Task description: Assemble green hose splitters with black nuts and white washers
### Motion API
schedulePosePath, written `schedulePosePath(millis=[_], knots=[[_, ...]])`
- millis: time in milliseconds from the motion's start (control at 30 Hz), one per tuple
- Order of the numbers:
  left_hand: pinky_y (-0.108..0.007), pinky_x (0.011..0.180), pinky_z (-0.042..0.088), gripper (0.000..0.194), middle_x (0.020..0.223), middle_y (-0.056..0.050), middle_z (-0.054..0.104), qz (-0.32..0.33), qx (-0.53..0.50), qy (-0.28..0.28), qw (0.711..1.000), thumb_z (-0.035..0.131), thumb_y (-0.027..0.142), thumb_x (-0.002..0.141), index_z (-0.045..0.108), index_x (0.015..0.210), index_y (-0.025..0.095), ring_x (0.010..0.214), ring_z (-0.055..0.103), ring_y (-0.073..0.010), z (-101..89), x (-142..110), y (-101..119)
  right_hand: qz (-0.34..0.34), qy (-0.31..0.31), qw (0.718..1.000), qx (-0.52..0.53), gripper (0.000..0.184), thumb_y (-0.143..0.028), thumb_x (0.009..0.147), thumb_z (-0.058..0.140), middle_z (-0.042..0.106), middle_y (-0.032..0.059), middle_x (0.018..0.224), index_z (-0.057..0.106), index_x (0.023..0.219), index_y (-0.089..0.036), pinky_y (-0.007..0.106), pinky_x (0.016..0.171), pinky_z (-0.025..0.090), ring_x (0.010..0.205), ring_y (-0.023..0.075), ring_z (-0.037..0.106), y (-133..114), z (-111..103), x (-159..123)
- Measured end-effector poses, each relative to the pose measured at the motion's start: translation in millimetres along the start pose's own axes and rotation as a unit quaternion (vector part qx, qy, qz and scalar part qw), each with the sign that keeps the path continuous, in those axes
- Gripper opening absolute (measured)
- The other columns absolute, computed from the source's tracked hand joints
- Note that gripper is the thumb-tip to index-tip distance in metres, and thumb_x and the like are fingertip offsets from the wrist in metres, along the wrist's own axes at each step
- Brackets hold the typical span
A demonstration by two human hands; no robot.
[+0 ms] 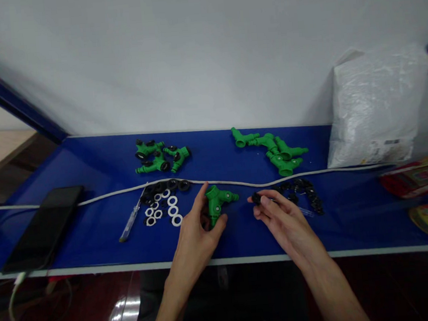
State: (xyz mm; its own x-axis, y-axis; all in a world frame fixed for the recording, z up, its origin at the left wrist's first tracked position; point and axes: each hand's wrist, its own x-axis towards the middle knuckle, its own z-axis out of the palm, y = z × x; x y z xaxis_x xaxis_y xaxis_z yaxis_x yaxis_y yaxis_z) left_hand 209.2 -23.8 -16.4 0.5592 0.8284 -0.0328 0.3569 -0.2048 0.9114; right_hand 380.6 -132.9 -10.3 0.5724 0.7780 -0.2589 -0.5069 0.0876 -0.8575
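Note:
My left hand [197, 227] is closed round a green Y-shaped hose connector [215, 204], its wide socket pointing up and away. To its right, my right hand [282, 214] pinches a small black plastic part [256, 198] between thumb and fingers; its exact shape is unclear. Several small black parts [306, 192] lie just beyond my right hand, partly hidden by it. Left of my left hand are white ring washers [173, 210] and black ring caps [183, 185]. The connector and the black part are apart.
Green connectors with black fittings [154, 163] lie back left, bare green connectors [282, 152] back right. A white cable [238, 182] crosses the blue shelf. A clear-handled screwdriver [129, 224], a phone [45, 227] and a white plastic-wrapped package [376, 109] are also there.

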Motion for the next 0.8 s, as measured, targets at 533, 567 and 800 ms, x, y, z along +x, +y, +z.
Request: schedulePosePath(millis=[533,567,800], knots=[[-0.041,0.096,0.059,0.038,0.12,-0.006,0.075,0.163,0.202,0.115,0.959,0.067,0.016,0.092,0.066,0.129,0.022,0.108,0.068,-0.0244,-10.0,-4,-11,0.025,-0.01,0.999,-0.045,0.031,-0.042,0.077,0.088,0.081,0.0076,0.098,0.083,0.099,-0.021,0.03,0.089,0.06,0.09,0.0202,0.077,3,1,-2],[-0.041,0.096,0.058,0.038,0.121,-0.007,0.074,0.162,0.21,0.121,0.957,0.068,0.018,0.092,0.066,0.129,0.022,0.109,0.068,-0.0247,-11.2,-6,-13,0.025,-0.01,0.998,-0.056,0.032,-0.044,0.076,0.088,0.081,0.0082,0.1,0.083,0.097,-0.02,0.031,0.089,0.061,0.09,0.021,0.077,3,3,-2],[-0.035,0.085,0.06,0.037,0.112,-0.006,0.07,0.149,0.233,0.167,0.946,0.073,0.027,0.091,0.066,0.127,0.024,0.098,0.07,-0.0225,-7.7,-14,-23,-0.017,-0.031,0.966,-0.255,0.035,-0.043,0.074,0.088,0.082,0.0076,0.104,0.082,0.103,-0.024,0.037,0.094,0.06,0.098,0.0254,0.077,-6,12,1]])
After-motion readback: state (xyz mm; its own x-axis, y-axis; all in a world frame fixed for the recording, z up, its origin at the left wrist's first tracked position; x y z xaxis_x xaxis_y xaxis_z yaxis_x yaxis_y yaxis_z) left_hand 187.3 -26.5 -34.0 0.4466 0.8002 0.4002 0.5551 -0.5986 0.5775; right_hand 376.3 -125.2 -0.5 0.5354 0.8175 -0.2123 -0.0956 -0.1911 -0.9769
